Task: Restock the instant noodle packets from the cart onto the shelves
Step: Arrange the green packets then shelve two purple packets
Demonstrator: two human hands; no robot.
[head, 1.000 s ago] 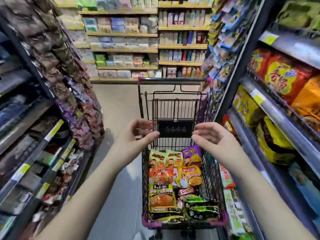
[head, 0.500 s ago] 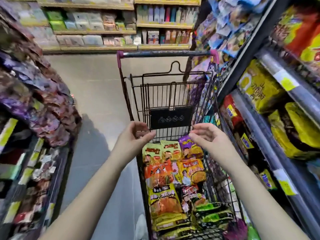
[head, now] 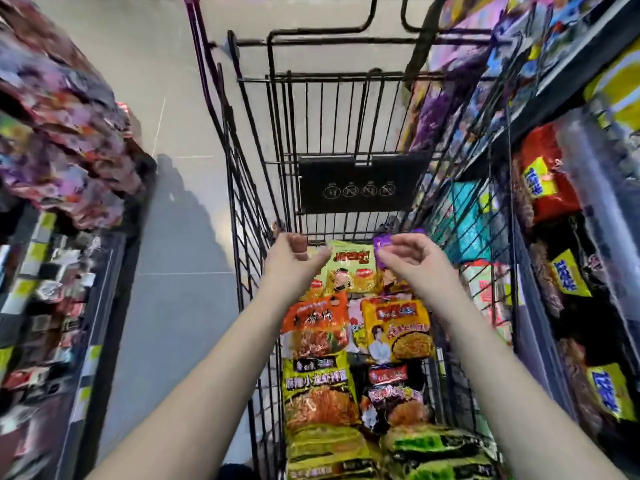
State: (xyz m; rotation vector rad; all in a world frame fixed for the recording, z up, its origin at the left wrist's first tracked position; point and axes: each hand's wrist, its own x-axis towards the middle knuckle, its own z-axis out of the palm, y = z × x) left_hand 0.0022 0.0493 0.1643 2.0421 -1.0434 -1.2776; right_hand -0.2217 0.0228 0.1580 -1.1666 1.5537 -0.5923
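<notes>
1. Both hands are reaching forward over the far part of the cart (head: 242, 174). The left hand (head: 292, 254) is hovering just beside the cart's left wall; its fingers are loosely curled and are holding nothing.
2. The right hand (head: 412, 254) is hovering at 3 o'clock from the left one, a little apart from it. Its curled fingertips are meeting the top edge of a purple packet (head: 381, 242). I cannot tell if they are pinching it or only touching it.
3. The noodle packets are lying inside the cart. A green packet (head: 349, 268) is showing between the two hands, slightly below them.
4. An orange packet (head: 315, 327) and a yellow packet (head: 398, 330) are lying at 6 o'clock from the hands, under the forearms, with more packets nearer to the person.
5. A black sign (head: 356, 188) is hanging on the cart's far wall, at 12 o'clock from the hands.
6. The shelves (head: 588, 161) with packets are standing at 3 o'clock, just beside the cart.
</notes>
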